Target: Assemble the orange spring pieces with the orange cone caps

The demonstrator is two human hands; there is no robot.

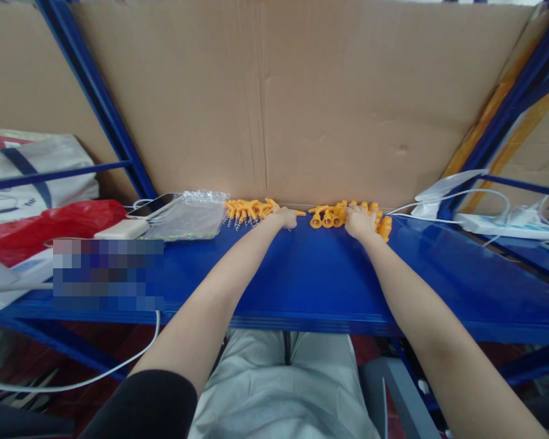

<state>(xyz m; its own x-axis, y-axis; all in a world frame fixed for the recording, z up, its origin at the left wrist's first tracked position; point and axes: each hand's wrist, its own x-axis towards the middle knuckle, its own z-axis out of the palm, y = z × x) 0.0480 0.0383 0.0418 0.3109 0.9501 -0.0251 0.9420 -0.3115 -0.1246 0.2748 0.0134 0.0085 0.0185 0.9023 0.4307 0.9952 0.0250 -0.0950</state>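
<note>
Along the back of the blue shelf lies a row of orange corkscrews (246, 209) with metal spirals pointing toward me. My left hand (284, 218) is at the right end of that row, its fingers closed on an orange-handled corkscrew (301, 213) whose handle tip sticks out to the right. Further right stands a cluster of orange bell-shaped pieces (328, 219), the nearest ones showing round openings. My right hand (359, 222) reaches over this cluster with its fingers curled onto one piece, which the hand mostly hides. More orange pieces (385, 228) lie just right of it.
A tall cardboard sheet (329, 110) closes off the back of the blue shelf (311, 274). At left are clear plastic bags (187, 216), a phone (153, 206), a white box (122, 230) and a red bag (73, 222). White cables and a power strip (507, 225) lie at right.
</note>
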